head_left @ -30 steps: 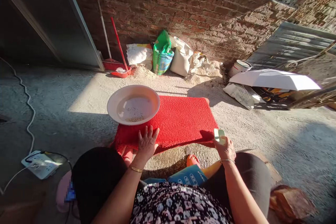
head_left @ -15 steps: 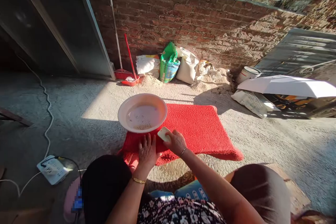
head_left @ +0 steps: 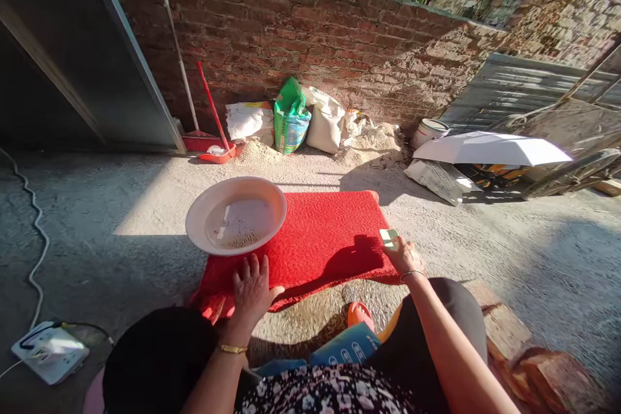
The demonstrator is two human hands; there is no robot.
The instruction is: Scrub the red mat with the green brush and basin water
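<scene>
The person sits low on the concrete floor (head_left: 121,207) with a red mat (head_left: 325,239) spread in front of the knees. The left hand (head_left: 251,288) lies flat on the near left edge of the mat, fingers (head_left: 247,267) spread and open, pressing the mat down and holding nothing. The right hand (head_left: 402,255) is at the mat's near right corner, its fingers closed around a small pale green scraper (head_left: 389,236) whose edge touches the mat there.

A pale pink basin (head_left: 236,215) rests on the far left part of the mat, partly overhanging its left edge. Inside it lies a small heap of grain (head_left: 239,239), covering only a little of the bottom. The mat's pile looks mostly clean in the sunlit middle; whether fine grains remain in it cannot be told from this view. Loose grit lies on the floor just near of the mat, between the mat and an orange slipper (head_left: 359,314).

As a judgement, the gathering seems well begun but not finished: some grain is already in the basin, while the scraper sits at the far end of the mat from it, so at least that right side remains to be worked across.

Against the brick wall (head_left: 339,45) at the far side stand sacks (head_left: 291,119) and a red dustpan (head_left: 213,152).
</scene>
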